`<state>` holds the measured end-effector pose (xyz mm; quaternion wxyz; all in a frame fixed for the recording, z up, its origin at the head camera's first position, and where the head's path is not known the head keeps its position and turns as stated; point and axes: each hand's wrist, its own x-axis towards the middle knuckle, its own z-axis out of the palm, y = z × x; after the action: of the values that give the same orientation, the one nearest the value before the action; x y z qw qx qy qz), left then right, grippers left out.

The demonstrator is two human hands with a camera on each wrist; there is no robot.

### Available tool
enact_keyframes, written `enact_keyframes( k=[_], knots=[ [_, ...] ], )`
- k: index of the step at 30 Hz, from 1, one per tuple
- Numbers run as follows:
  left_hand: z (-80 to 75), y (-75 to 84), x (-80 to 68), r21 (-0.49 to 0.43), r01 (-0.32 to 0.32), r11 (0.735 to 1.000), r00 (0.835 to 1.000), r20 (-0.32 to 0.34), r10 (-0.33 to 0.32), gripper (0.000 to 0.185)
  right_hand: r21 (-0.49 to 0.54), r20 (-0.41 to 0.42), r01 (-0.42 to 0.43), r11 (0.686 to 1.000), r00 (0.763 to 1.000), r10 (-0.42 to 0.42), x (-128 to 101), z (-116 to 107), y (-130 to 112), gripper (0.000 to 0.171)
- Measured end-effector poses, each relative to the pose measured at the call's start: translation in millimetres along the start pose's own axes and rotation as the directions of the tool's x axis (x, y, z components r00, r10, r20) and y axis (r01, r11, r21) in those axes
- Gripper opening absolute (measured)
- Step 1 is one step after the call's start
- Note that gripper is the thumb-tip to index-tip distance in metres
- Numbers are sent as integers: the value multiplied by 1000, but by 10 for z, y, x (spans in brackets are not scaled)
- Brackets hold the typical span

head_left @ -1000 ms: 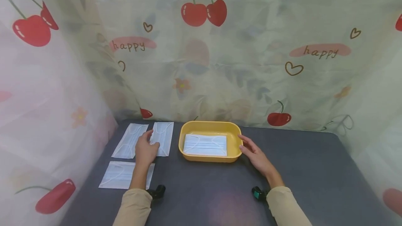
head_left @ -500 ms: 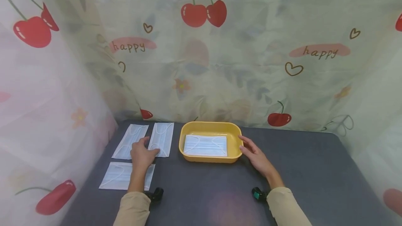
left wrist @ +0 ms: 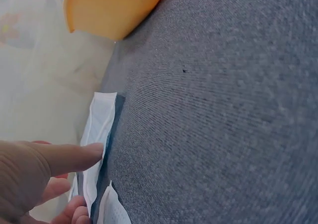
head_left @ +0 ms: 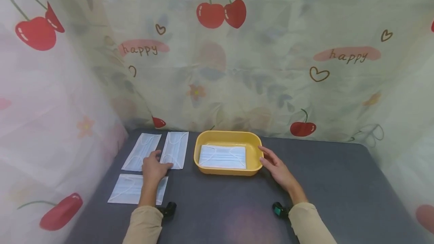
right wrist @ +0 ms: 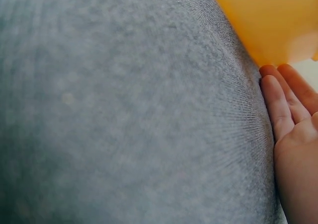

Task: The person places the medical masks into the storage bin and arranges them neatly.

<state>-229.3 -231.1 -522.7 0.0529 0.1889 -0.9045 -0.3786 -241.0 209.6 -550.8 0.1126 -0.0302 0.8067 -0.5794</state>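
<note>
Pale blue pleated face mask (head_left: pixel 175 154), right one of a pair at the table's (head_left: pixel 339 183) far left, touched at its near end by the left hand (head_left: pixel 152 168), fingers lying relaxed, gripping nothing. Second mask (head_left: pixel 141 151) just beside; third mask (head_left: pixel 130 189) nearer, partly under the wrist. Shallow yellow plastic tray (head_left: pixel 255 150) holding one flat mask (head_left: pixel 222 156). Right hand (head_left: pixel 277 167) flat, released, fingertips against the tray's right rim.

Left wrist view: thumb (left wrist: pixel 69 157) extended onto the mask's (left wrist: pixel 99 129) edge; tray (left wrist: pixel 112 10) well beyond.

Right wrist view: straight fingers (right wrist: pixel 278 102) touching the tray's wall (right wrist: pixel 268 20), resting on grey table (right wrist: pixel 124 110).
</note>
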Motion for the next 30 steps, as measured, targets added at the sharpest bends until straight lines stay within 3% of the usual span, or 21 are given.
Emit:
enact_keyframes(
  k=[13, 24, 30],
  knots=[
    [-10, -34, 41, -15, 54, 998, 995, 84, -52, 78, 9, 1, -13, 1000, 1000, 13, 5, 11, 8, 57],
    [-7, 4, 49, 36, 2, 999, 995, 101, -6, 63, 3, -14, -8, 1000, 1000, 8, 6, -28, -10, 57],
    [14, -12, 43, 10, -28, 1000, 999, 29, 28, 47, 4, -9, -21, 1000, 1000, 21, -7, -22, -4, 57]
  ],
)
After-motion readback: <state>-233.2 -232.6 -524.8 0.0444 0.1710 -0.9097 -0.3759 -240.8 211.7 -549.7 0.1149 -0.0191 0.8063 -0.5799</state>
